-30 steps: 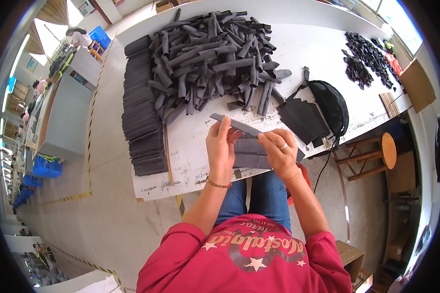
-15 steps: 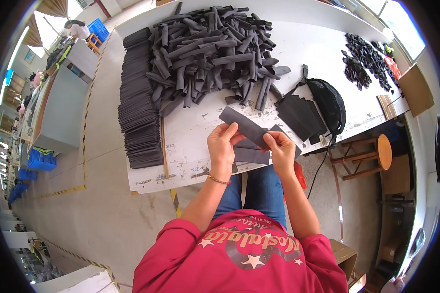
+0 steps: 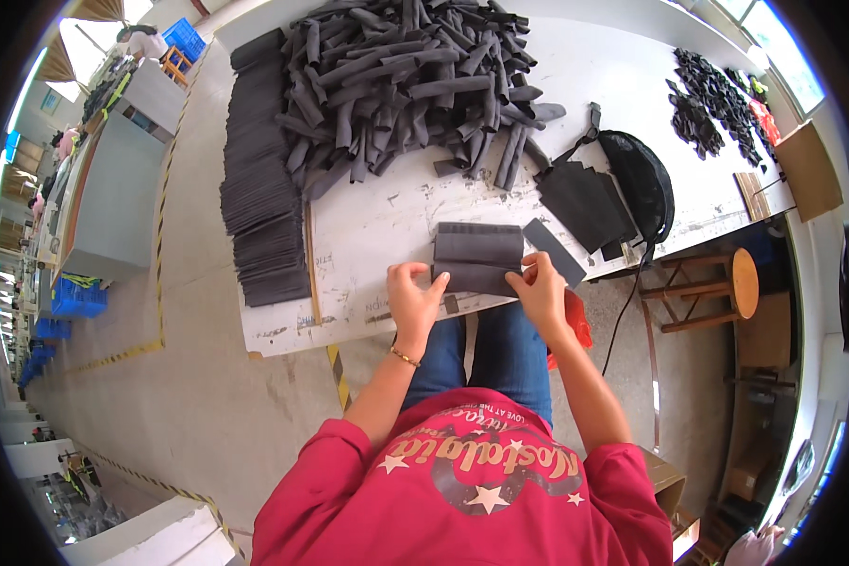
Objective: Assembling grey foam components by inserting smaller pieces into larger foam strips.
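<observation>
A dark grey fabric strip (image 3: 478, 278) lies level between my hands, near the front edge of the white table. My left hand (image 3: 417, 300) pinches its left end with thumb and fingers. At the right end, my right hand (image 3: 541, 291) grips it the same way. Just beyond the strip, and partly under it, is another dark flat piece (image 3: 478, 243) on the tabletop. A further dark strip (image 3: 554, 253) rests slanted beside my right hand. Whether the held strip touches the piece beneath I cannot tell.
A heap of rolled dark pieces (image 3: 415, 90) covers the far table, beside a long row of stacked strips (image 3: 264, 179). To the right are fanned dark pieces (image 3: 587, 208) and a black rounded mesh-covered object (image 3: 640, 184) with a cord. A wooden stool (image 3: 743, 283) stands right.
The strip was raised and tilted between my hands; now it is lower, level and nearer me, over the flat piece. Both hands still hold it. The view has shifted slightly.
</observation>
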{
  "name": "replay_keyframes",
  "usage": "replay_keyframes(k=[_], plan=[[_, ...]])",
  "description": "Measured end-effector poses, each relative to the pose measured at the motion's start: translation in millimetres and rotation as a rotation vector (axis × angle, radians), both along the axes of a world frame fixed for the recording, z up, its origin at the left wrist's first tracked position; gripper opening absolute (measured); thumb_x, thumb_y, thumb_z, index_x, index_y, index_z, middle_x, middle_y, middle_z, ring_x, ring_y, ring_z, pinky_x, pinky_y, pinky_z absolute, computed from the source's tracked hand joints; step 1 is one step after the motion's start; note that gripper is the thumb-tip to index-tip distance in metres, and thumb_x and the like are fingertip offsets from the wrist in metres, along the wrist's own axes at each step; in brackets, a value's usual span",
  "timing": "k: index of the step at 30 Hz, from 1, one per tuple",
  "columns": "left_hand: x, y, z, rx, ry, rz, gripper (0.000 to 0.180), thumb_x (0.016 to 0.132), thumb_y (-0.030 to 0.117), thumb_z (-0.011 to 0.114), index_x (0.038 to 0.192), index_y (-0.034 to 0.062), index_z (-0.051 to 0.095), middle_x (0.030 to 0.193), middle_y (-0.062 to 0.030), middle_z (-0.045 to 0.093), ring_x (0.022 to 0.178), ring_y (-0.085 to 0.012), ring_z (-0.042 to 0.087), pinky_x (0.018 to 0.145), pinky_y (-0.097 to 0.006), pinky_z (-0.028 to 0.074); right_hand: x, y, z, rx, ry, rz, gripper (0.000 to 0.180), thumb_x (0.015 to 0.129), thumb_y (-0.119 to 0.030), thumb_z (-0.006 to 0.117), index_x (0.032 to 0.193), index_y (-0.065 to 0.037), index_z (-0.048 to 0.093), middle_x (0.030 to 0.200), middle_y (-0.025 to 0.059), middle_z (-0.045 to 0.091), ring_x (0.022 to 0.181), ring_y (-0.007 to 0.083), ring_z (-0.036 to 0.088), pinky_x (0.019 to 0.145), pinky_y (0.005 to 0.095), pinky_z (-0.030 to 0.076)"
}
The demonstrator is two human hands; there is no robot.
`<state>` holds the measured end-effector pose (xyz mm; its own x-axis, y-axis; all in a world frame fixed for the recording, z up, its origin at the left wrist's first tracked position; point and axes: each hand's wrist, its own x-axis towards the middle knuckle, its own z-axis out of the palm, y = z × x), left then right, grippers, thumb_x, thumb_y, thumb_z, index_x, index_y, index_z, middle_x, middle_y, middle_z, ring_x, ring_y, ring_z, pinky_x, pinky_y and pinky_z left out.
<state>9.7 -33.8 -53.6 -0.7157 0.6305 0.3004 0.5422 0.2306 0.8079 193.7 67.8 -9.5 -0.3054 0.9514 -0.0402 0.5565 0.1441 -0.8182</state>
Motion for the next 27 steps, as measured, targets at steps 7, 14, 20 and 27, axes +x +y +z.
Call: replay_keyframes(k=[7,14,20,27], plan=[[-12,117,31,0.258,-0.077,-0.332,0.013,0.091,0.010,0.066,0.096,-0.0010,0.067,0.082,-0.0091,0.065,0.069,-0.0143,0.062,0.063,-0.027,0.050,49,37,-21,0.649,-0.432,0.057,0.024,0.083,-0.015,0.068,0.104,-0.005,0.060,0.102,0.0134,0.061,0.099,0.0339,0.058,0.080,0.0419,0.048],[10,249,-11,-0.072,0.206,-0.287,0.020,0.092,0.015,0.058,0.097,-0.0018,0.068,0.096,-0.0204,0.068,0.089,-0.0366,0.065,0.082,-0.043,0.052,52,46,-42,0.540,-0.826,0.397,0.031,0.087,-0.009,0.056,0.113,0.006,0.058,0.103,0.0167,0.061,0.099,0.0289,0.058,0.081,0.0378,0.051],[19,267,-15,-0.301,0.034,-0.197,0.023,0.079,0.019,0.073,0.091,0.0002,0.070,0.083,-0.0162,0.071,0.081,-0.0309,0.070,0.073,-0.041,0.055,64,40,-37,0.599,-0.958,0.418,0.041,0.081,-0.008,0.061,0.118,0.010,0.057,0.103,0.0177,0.061,0.098,0.0287,0.057,0.084,0.0360,0.049],[13,222,15,0.035,-1.072,-0.523,0.020,0.074,0.006,0.081,0.086,0.0014,0.065,0.079,-0.0076,0.069,0.068,-0.0166,0.067,0.064,-0.027,0.055,96,54,-40,0.662,-0.628,0.256,0.016,0.080,-0.008,0.055,0.095,-0.004,0.059,0.096,0.0139,0.059,0.094,0.0306,0.055,0.086,0.0407,0.045]])
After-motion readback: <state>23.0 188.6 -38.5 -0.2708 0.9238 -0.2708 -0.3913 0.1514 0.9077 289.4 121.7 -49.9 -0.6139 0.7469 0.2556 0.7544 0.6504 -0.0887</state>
